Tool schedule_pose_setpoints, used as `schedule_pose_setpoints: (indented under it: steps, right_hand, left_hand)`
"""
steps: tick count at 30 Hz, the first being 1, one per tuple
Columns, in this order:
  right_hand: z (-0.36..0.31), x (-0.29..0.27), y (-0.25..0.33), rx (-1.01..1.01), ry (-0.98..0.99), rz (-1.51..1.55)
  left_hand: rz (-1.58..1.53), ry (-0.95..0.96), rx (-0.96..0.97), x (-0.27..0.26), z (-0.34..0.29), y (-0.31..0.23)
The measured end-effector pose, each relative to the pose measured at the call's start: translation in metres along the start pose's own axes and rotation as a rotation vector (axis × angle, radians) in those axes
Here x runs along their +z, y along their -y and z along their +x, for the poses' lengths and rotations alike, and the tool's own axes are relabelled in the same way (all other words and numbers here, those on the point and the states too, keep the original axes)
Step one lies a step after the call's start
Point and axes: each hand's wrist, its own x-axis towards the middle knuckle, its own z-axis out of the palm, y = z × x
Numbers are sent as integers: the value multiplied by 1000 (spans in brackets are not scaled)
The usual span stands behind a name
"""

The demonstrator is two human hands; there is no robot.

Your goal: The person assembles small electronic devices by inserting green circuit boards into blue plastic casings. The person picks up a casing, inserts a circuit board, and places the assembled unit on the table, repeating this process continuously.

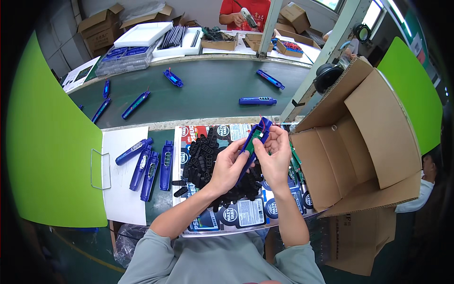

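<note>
Open blue casing [266, 123], tilted, green circuit board [250, 145] inside

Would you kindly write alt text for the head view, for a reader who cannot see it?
A person's left hand and right hand hold an open blue casing with a green circuit board inside. Beneath them are piled small black parts, with four blue casings to the left and an open cardboard box to the right.
</note>
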Motion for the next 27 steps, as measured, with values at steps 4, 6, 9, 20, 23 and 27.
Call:
schedule_pose_setpoints:
  steps: [4,6,9,20,23,27]
  right_hand:
    - [4,-3,-15,36,30,-23]
    - [10,-8,-20,16,66,32]
    - [15,-34,-31,23,47,-176]
    - [13,-20,-71,-209,647,-710]
    - [20,-9,-79,-243,765,-668]
    - [32,1,-82,-165,952,-770]
  left_hand:
    - [72,8,-27,-9,4,6]
    - [147,2,-1,-16,13,4]
    - [282,-94,-31,-54,48,0]
    - [1200,-401,52,-227,186,48]
    - [1281,-429,-46,-245,200,54]
    - [1347,-424,-45,-268,205,64]
